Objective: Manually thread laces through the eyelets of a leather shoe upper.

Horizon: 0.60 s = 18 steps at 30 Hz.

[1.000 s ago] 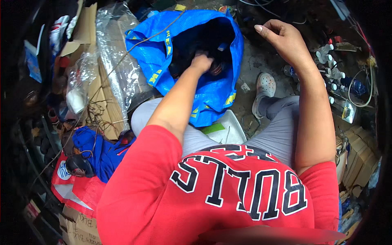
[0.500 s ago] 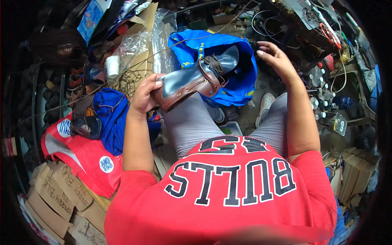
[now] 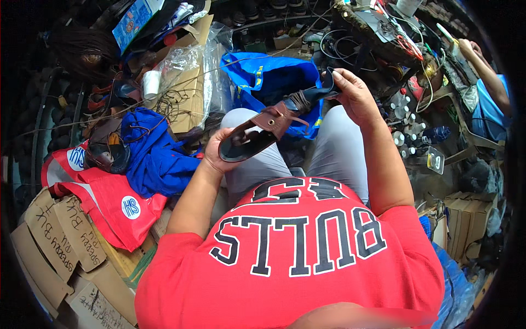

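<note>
Shoe upper [image 3: 278, 119], out of the blue bag [image 3: 298, 66], seems still soleless; left hand [image 3: 217, 149] and right hand [image 3: 356, 96] grip its ends.

A dim, cluttered floor [image 3: 421, 183] carries an open blue bag [image 3: 246, 68] with yellow marks. Left of the bag lies flattened brown cardboard [image 3: 189, 108]. Right of the bag, clear bottles [image 3: 401, 112] with pale caps cluster together. Farther right of the bag, toward the wearer, is a brown cardboard stack [image 3: 467, 219]; its base is hard to make out.
</note>
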Each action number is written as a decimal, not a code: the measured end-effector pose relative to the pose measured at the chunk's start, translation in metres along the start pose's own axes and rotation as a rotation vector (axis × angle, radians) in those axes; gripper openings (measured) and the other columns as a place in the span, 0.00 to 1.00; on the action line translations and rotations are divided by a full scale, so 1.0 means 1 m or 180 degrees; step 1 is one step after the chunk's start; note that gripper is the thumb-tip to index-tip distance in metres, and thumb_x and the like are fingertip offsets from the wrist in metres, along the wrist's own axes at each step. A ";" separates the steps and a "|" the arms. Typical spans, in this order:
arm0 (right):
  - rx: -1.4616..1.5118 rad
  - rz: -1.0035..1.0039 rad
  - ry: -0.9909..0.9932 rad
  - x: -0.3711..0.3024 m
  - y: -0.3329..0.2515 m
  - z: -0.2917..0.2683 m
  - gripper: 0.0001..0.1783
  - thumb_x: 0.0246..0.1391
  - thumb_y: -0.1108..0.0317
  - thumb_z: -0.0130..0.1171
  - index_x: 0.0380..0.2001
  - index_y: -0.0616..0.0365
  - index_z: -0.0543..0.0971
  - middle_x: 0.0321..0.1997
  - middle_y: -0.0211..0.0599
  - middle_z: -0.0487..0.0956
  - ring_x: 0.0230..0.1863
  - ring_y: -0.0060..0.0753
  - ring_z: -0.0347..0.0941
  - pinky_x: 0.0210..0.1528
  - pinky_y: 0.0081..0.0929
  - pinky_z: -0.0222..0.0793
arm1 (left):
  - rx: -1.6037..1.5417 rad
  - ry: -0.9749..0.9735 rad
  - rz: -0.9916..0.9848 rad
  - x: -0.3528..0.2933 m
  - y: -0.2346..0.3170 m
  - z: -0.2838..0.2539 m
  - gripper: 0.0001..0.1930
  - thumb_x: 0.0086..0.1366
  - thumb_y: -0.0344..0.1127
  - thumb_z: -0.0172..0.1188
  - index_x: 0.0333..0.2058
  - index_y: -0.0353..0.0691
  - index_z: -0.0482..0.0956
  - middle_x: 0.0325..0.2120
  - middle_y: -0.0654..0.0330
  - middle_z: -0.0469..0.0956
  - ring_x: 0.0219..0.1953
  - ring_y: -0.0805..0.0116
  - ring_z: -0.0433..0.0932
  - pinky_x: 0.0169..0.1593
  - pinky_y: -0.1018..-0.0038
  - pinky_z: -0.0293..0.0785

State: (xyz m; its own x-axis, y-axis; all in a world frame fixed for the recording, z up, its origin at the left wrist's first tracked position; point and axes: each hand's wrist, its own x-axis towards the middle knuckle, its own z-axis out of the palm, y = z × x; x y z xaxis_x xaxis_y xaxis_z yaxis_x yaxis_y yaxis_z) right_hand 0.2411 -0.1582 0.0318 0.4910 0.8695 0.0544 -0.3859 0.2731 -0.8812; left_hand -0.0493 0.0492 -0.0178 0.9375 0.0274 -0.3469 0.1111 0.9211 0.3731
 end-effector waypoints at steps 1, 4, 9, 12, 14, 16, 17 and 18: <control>0.0015 -0.0047 0.0093 -0.004 -0.003 0.003 0.13 0.57 0.62 0.54 0.41 0.59 0.75 0.37 0.30 0.78 0.37 0.21 0.74 0.39 0.24 0.71 | -0.0268 -0.0126 0.0044 -0.002 -0.008 -0.004 0.18 0.61 0.40 0.47 0.43 0.35 0.76 0.38 0.51 0.78 0.45 0.55 0.75 0.44 0.59 0.75; 0.0069 -0.0137 0.0339 -0.011 -0.007 0.009 0.11 0.56 0.65 0.55 0.36 0.62 0.77 0.34 0.33 0.79 0.31 0.24 0.76 0.34 0.23 0.74 | -0.0527 -0.0495 -0.0099 0.001 -0.014 0.000 0.19 0.62 0.45 0.46 0.42 0.37 0.77 0.38 0.52 0.78 0.46 0.48 0.74 0.41 0.62 0.76; 0.0189 -0.0276 0.0375 -0.019 -0.013 0.013 0.11 0.56 0.68 0.52 0.36 0.65 0.76 0.33 0.39 0.79 0.27 0.31 0.78 0.33 0.25 0.75 | -0.0977 -0.0591 -0.0170 0.000 -0.026 -0.003 0.21 0.62 0.47 0.50 0.40 0.33 0.77 0.38 0.50 0.78 0.44 0.45 0.74 0.41 0.68 0.77; 0.0096 -0.0317 0.0404 -0.022 -0.018 0.020 0.11 0.57 0.68 0.49 0.36 0.65 0.76 0.33 0.40 0.79 0.29 0.32 0.77 0.35 0.29 0.74 | -0.1213 -0.0645 -0.0305 -0.002 -0.032 0.001 0.21 0.61 0.47 0.51 0.40 0.33 0.77 0.38 0.49 0.78 0.45 0.46 0.73 0.43 0.68 0.76; 0.0092 -0.0277 0.0476 -0.025 -0.020 0.025 0.11 0.56 0.69 0.49 0.36 0.65 0.76 0.33 0.40 0.79 0.29 0.33 0.77 0.35 0.29 0.74 | -0.1186 -0.0676 -0.0307 -0.004 -0.036 -0.006 0.20 0.62 0.47 0.50 0.45 0.38 0.75 0.42 0.51 0.77 0.44 0.47 0.73 0.42 0.69 0.76; 0.0085 -0.0226 0.0536 -0.025 -0.020 0.026 0.11 0.56 0.69 0.49 0.35 0.65 0.76 0.32 0.40 0.79 0.29 0.33 0.77 0.35 0.29 0.74 | -0.1170 -0.0705 -0.0296 -0.005 -0.040 -0.012 0.20 0.63 0.46 0.50 0.50 0.44 0.74 0.46 0.54 0.75 0.44 0.47 0.73 0.41 0.71 0.76; 0.0063 -0.0189 0.0588 -0.024 -0.019 0.026 0.11 0.56 0.69 0.49 0.35 0.65 0.76 0.32 0.40 0.79 0.28 0.32 0.77 0.34 0.29 0.74 | -0.1189 -0.0628 -0.0327 -0.006 -0.042 -0.014 0.20 0.63 0.46 0.49 0.51 0.44 0.72 0.46 0.54 0.75 0.44 0.46 0.73 0.41 0.70 0.76; 0.0038 -0.0154 0.0649 -0.023 -0.018 0.024 0.11 0.56 0.68 0.49 0.35 0.65 0.76 0.31 0.39 0.79 0.28 0.32 0.77 0.34 0.28 0.74 | -0.1209 -0.0553 -0.0368 -0.006 -0.043 -0.008 0.20 0.64 0.46 0.48 0.52 0.45 0.71 0.47 0.53 0.75 0.43 0.45 0.74 0.42 0.69 0.76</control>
State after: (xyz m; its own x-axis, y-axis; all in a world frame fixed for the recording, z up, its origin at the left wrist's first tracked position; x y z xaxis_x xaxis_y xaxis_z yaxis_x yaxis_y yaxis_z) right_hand 0.2183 -0.1740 0.0578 0.6566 0.7542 -0.0007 -0.3667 0.3185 -0.8741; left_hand -0.0620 0.0128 -0.0384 0.9712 -0.1201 -0.2055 0.1198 0.9927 -0.0141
